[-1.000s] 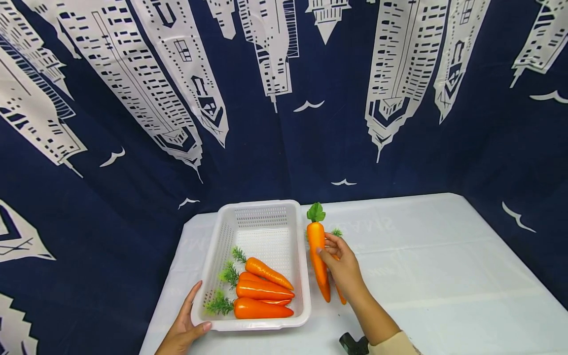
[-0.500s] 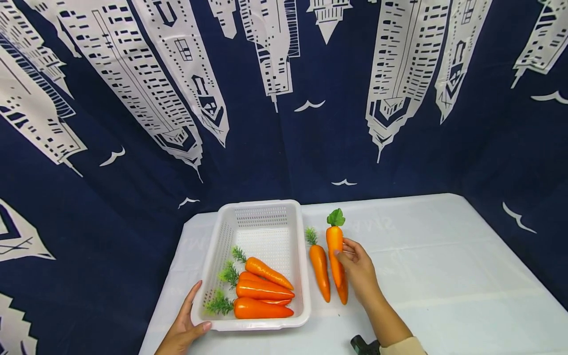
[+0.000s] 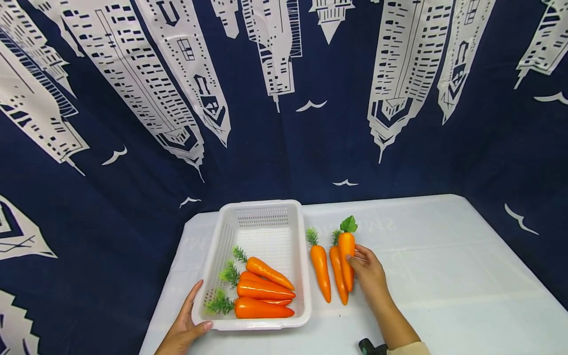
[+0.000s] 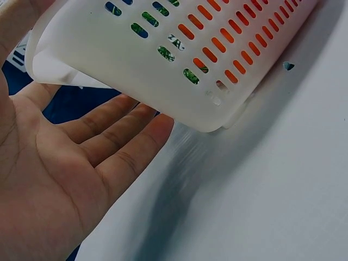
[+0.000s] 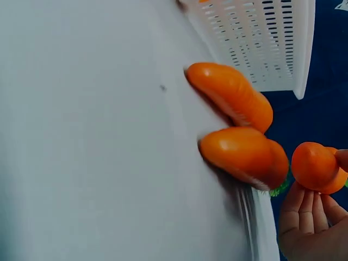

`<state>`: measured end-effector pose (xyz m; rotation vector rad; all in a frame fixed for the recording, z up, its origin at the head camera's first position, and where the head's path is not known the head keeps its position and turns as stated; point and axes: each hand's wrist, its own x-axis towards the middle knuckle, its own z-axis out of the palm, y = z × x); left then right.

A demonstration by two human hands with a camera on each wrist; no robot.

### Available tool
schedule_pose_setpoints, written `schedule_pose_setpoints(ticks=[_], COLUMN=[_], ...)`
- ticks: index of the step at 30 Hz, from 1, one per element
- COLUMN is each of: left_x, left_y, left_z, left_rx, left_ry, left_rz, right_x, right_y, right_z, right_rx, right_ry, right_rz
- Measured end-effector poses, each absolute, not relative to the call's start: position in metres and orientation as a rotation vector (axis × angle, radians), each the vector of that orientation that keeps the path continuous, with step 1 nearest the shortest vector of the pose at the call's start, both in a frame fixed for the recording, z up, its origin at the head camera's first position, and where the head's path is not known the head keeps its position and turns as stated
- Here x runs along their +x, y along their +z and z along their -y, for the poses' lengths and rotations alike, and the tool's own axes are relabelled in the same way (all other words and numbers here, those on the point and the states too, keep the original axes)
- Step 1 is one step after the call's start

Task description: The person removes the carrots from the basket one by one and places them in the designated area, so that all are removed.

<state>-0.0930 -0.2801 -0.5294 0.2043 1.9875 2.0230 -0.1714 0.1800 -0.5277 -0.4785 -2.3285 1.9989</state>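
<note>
Pinching a green-leafed, tapered orange carrot (image 3: 344, 260) in R hand (image 3: 372, 273), lower ctr-right of frame.
L hand (image 3: 181, 326), btm left, fingers straight, touches lower-left corner of white perforated plastic basket (image 3: 253, 324), lower ctr; orange carrots w/ feathery green tops (image 3: 265, 289) lie inside. Two feathery-topped orange carrots (image 3: 320, 273) lie btwn basket & R hand, on white-covered table (image 3: 435, 256).
</note>
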Motion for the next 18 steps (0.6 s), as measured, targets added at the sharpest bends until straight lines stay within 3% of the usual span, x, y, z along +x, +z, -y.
schedule_pose_setpoints(ticks=[18], left_x=[-0.093], left_y=[-0.530], left_z=[0.281], left_rx=[0.214], left_ry=[2.030], left_rz=[-1.953], right_x=[-0.170], right_y=[-0.544], right_z=[-0.195], right_rx=[-0.538], right_ry=[1.800], right_rz=[2.527])
